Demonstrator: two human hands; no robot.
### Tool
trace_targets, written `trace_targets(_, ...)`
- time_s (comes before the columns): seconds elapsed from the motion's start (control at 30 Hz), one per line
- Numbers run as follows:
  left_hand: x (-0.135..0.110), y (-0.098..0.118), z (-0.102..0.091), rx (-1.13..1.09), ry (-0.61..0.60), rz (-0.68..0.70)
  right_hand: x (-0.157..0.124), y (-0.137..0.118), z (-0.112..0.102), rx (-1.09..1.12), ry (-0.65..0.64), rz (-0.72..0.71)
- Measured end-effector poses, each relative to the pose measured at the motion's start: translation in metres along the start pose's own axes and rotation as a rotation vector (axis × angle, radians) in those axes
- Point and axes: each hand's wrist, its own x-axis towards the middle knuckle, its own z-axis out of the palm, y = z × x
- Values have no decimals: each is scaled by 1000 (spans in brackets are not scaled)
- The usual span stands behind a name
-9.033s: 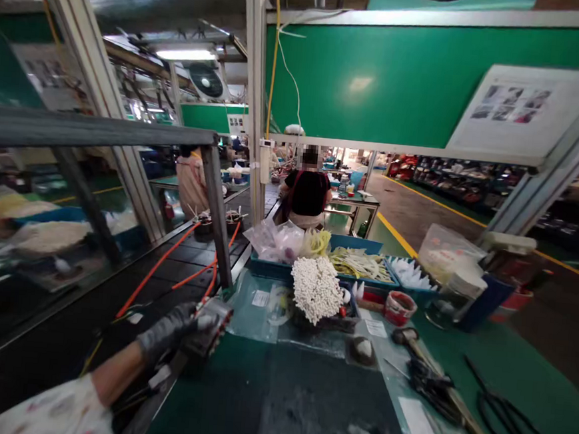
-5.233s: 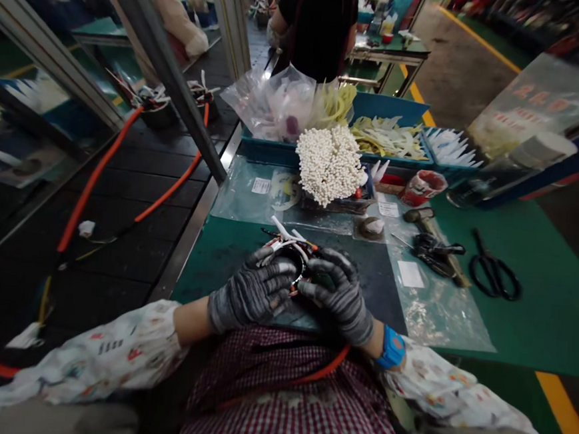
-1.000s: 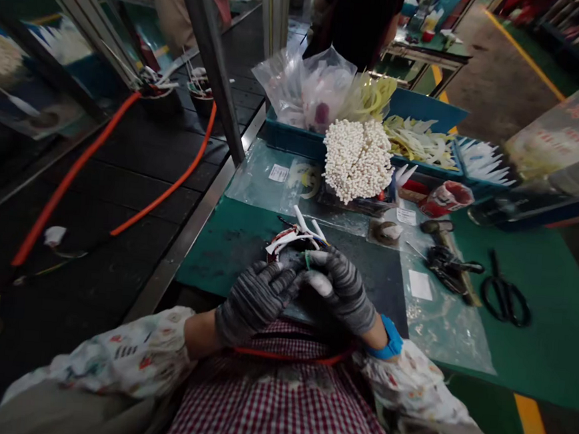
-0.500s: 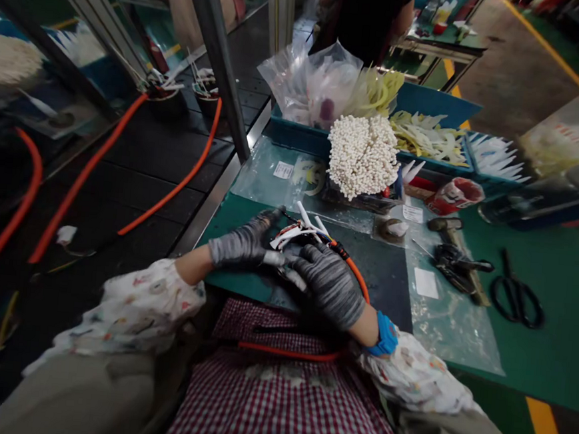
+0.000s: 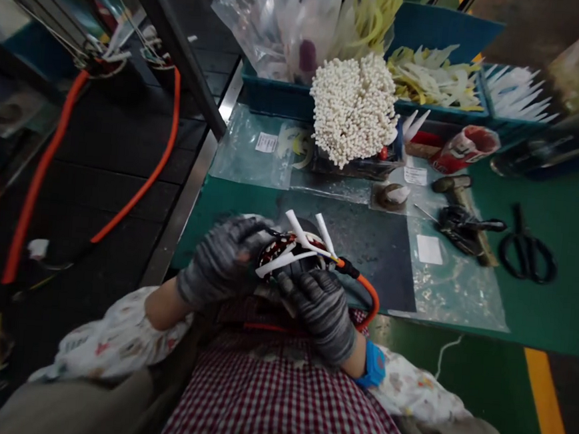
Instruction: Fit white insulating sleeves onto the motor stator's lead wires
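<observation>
Both my hands wear grey striped gloves and grip a round wound coil part (image 5: 286,253) at the near edge of the green bench (image 5: 537,310). My left hand (image 5: 220,262) wraps its left side. My right hand (image 5: 319,310) holds it from below. White sleeved leads (image 5: 301,234) stick up from the part, and an orange cable (image 5: 366,293) runs off its right side toward my lap.
A bundle of white tube ends (image 5: 353,108) stands behind, before blue bins (image 5: 434,38) of yellow and white sleeves and plastic bags (image 5: 285,23). Pliers (image 5: 462,224), black scissors (image 5: 527,249) and a red tape cup (image 5: 463,147) lie right. Orange cables (image 5: 48,158) cross the black conveyor at left.
My left hand has closed round the coil part's left side, where half a second ago it lay stretched out beside it. The part now sits lifted between both hands, nearer my body.
</observation>
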Motion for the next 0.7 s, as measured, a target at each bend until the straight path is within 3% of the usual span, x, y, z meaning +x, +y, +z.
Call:
trace_targets(0.1,-3,16,-23,328,178,242,1,-3,1,-33,22,-29)
trace_targets(0.2,3,29,-27,542,73,333,2,-3,3,-31,28,-52)
trace_targets(0.3,12,29,-20,530,-55,283,3,-3,7,-30,42,-50)
trace_targets(0.5,22,18,-9,395,-174,80,9,-1,11,5,31,-52)
trace_targets(0.7,8,42,-11,438,-22,11,14,-4,10,-17,29,-40)
